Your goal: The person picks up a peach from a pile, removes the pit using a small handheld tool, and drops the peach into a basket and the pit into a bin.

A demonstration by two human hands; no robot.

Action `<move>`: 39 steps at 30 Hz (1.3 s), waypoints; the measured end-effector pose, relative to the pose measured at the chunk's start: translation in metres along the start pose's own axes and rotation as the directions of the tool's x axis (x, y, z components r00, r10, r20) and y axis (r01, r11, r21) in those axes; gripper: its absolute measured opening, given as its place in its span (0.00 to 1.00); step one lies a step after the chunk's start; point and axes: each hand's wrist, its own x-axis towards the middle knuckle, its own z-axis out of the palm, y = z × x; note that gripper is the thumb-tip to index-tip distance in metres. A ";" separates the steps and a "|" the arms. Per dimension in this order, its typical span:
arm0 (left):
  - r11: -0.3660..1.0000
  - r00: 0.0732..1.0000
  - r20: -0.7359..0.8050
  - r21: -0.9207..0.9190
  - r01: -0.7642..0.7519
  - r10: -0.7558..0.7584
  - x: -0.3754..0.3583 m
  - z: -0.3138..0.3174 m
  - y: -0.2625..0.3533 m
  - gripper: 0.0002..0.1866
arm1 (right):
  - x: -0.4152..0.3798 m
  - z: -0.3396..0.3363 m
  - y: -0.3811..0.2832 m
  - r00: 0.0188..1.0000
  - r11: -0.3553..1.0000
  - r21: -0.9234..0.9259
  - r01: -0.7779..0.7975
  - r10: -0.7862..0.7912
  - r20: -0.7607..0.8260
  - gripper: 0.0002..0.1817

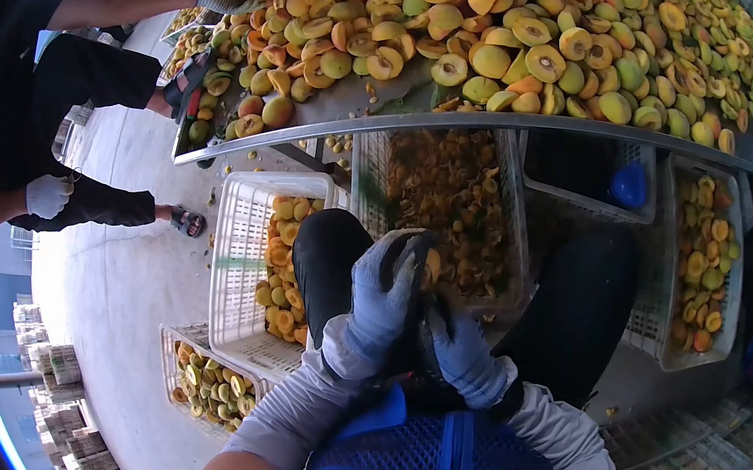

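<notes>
Left hand [387,279], gloved, looks curled around an apricot-like fruit piece [432,268]. Right hand [466,347], gloved, fingers bent just beside it; can't tell if it grips anything. Piece is between the hands, on the wearer's side of the tabletop [506,121]. Probably light, soft, slick where cut, bruises easily; best held gently by the skin side. Right fingertips dark, blurred; piece's far side hidden.
</notes>
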 end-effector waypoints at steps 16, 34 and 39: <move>0.966 0.953 0.294 -0.221 0.135 -0.066 0.009 -0.010 -0.010 0.14 | 0.001 -0.021 -0.009 0.487 -0.163 0.497 -0.852 0.100 0.868 0.21; 0.843 0.916 0.300 -0.387 0.374 -0.269 -0.002 -0.024 -0.008 0.13 | 0.011 -0.026 -0.027 0.443 -0.189 0.467 -0.864 0.155 0.883 0.22; 0.930 0.953 0.207 -0.248 0.272 -0.223 -0.003 -0.024 -0.003 0.12 | 0.008 -0.020 -0.027 0.432 -0.150 0.477 -0.866 0.254 0.865 0.23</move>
